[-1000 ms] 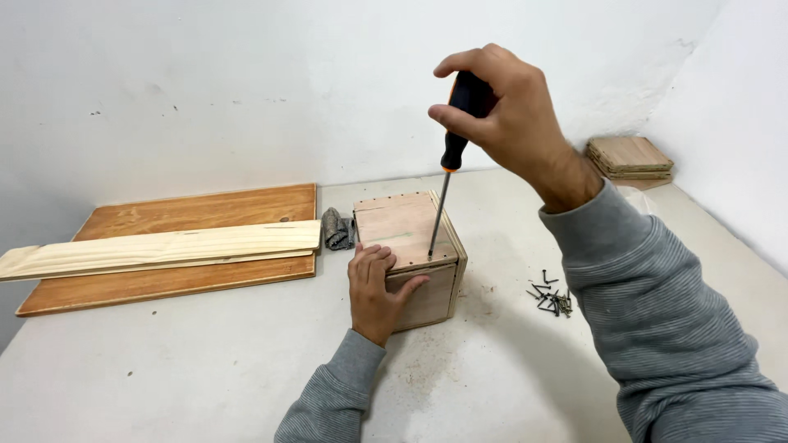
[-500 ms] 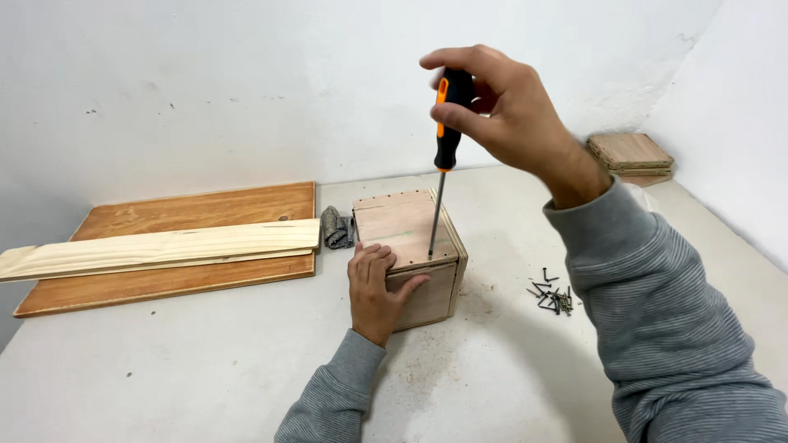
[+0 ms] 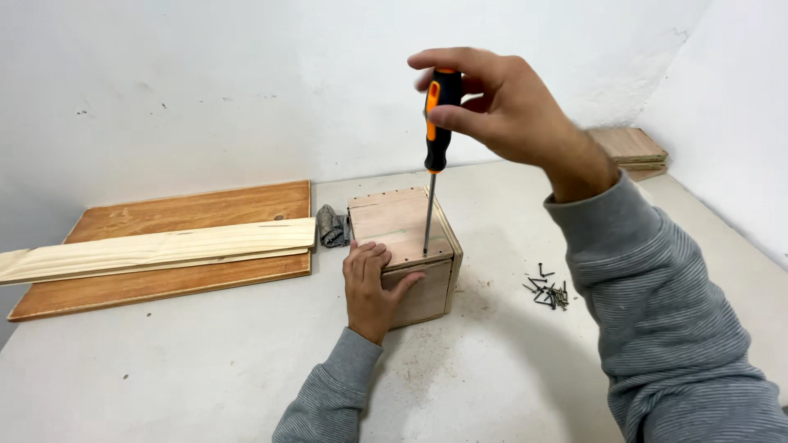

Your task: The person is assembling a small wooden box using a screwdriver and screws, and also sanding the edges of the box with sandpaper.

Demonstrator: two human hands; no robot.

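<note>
A small wooden box point(image 3: 406, 254) sat near the middle of the pale worktop point(image 3: 205, 369), its top panel already in place with a row of small fasteners showing along the far and left edges. By my judgement the near edge was the part in hand, and how many fasteners remained there could not be told; a loose heap of dark screws point(image 3: 548, 289) lay at about three o'clock from the box.

The right hand point(image 3: 501, 107) was raised high above the box, wrist bent, fingers and thumb closed in a light grip on the top of the black-and-orange handle of a screwdriver point(image 3: 433, 156), held upright with its tip on the panel near the front edge. The left hand point(image 3: 371, 287) lay flat and open against the near left corner of the box, gripping nothing.

At nine o'clock lay a brown board point(image 3: 164, 283) with a pale plank point(image 3: 156, 248) across it, and a grey rag point(image 3: 331, 226) just beside the box. Stacked wooden pieces point(image 3: 632, 148) sat at one o'clock.
</note>
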